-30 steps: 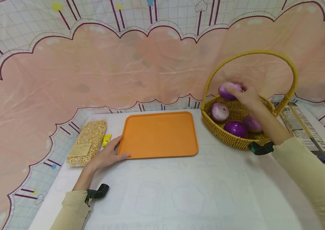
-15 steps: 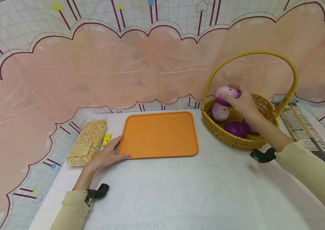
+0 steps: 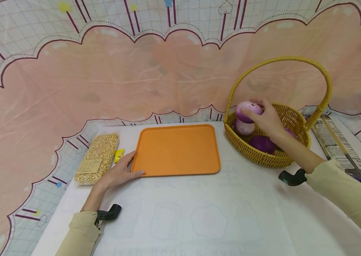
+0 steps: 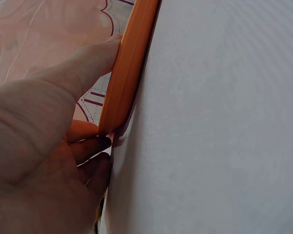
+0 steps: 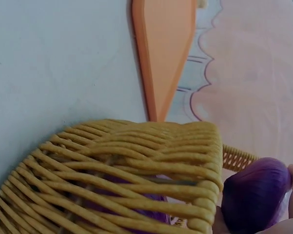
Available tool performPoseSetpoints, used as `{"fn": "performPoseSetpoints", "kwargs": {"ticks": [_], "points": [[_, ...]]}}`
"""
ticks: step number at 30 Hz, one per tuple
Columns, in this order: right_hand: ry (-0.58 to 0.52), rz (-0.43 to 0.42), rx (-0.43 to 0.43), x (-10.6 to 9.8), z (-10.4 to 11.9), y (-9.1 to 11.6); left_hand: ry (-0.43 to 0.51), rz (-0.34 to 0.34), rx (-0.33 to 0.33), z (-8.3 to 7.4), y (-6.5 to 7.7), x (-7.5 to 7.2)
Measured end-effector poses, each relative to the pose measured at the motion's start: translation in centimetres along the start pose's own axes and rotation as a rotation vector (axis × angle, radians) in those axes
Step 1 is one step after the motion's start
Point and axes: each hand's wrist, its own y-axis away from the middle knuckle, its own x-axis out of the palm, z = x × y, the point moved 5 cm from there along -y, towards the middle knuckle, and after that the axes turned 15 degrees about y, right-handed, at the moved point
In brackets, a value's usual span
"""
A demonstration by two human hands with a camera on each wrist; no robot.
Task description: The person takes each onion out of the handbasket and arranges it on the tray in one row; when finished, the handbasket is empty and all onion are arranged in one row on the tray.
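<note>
With its thumb and fingers curled round it, my right hand [image 3: 269, 121] grips a red onion [image 3: 247, 111] inside the handle arch of the wicker basket [image 3: 247, 153]. The held onion overlaps a paler onion [image 3: 243, 128] at the basket's left side. Lower in the basket sits a dark purple onion [image 3: 261, 144], and another onion [image 3: 290, 133] is mostly hidden behind my right wrist. My left hand [image 3: 120, 172] rests at the near left corner of an orange tray [image 3: 177, 151], thumb along the front edge, fingers by the left side. In the left wrist view, its fingers touch the tray wall [image 4: 124, 73].
Left of the tray lies a clear bag of corn kernels [image 3: 98, 156] with a paper label, and a small yellow packet [image 3: 118, 155] beside it. A printed flat package [image 3: 341, 149] lies right of the basket. A patterned cloth [image 3: 167, 78] hangs behind the white table [image 3: 193, 213].
My right hand has moved the held onion left and down, from above the basket to over the paler onion. The left hand and the tray have stayed in place.
</note>
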Motion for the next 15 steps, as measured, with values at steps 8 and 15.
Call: {"fn": "performPoseSetpoints", "kwargs": {"ticks": [8, 15], "points": [[-0.043, -0.005, -0.022, 0.63, 0.28, 0.30, 0.007, 0.002, 0.000, 0.02, 0.03, -0.03], [-0.080, 0.007, -0.050, 1.03, 0.76, 0.61, 0.007, 0.002, 0.007, -0.03, 0.03, -0.03]]}}
